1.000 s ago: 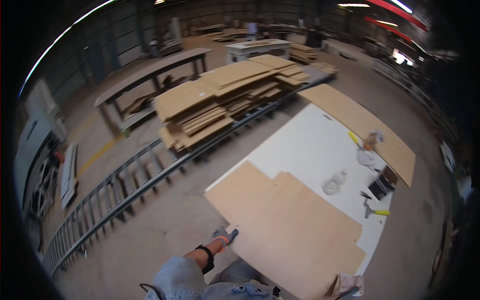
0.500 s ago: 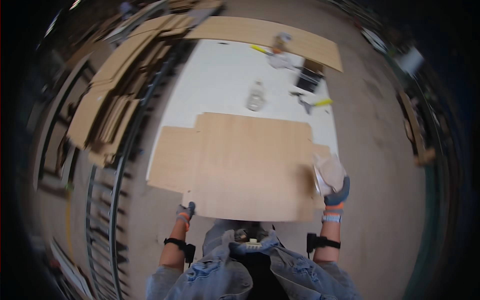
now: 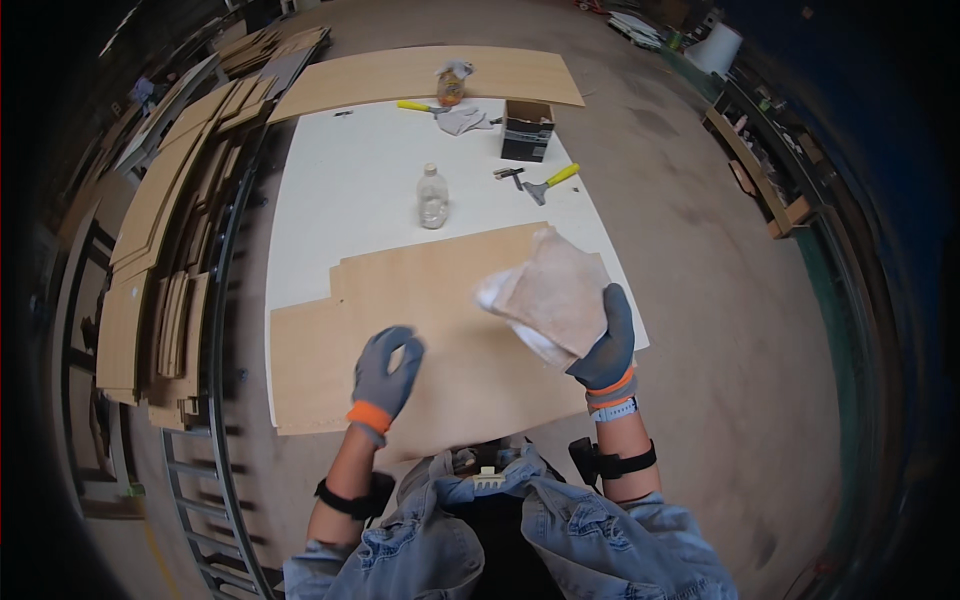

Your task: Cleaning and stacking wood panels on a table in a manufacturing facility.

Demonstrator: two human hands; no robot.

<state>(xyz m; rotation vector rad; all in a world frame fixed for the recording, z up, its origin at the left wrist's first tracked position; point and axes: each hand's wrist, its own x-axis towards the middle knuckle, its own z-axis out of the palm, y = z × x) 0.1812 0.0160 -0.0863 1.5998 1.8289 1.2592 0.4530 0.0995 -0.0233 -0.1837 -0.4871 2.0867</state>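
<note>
My right hand (image 3: 608, 345), in a grey glove with an orange cuff, grips a folded beige and white cloth (image 3: 555, 300). It holds the cloth above the right part of a light wood panel (image 3: 450, 290) with stepped corners. The cloth hides some of the panel's right side. Over the panel's near left part is my left hand (image 3: 388, 372), gloved the same way. Its fingers curl round so the thumb and index tips come together, and I see nothing in them. The panel lies on the near half of a white table top (image 3: 340, 180).
On the table stand a clear bottle (image 3: 432, 198), a dark open box (image 3: 527, 132) and a jar (image 3: 451, 88) with amber contents. A yellow-handled scraper (image 3: 550, 185) and a rag (image 3: 465, 121) lie near. Stacked boards (image 3: 190, 210) on a metal rack (image 3: 222, 440) run along the left.
My left hand has come off the panel's near left corner and moved in over it. My right hand has lifted the cloth up and leftward from the panel's right side. The view has shifted.
</note>
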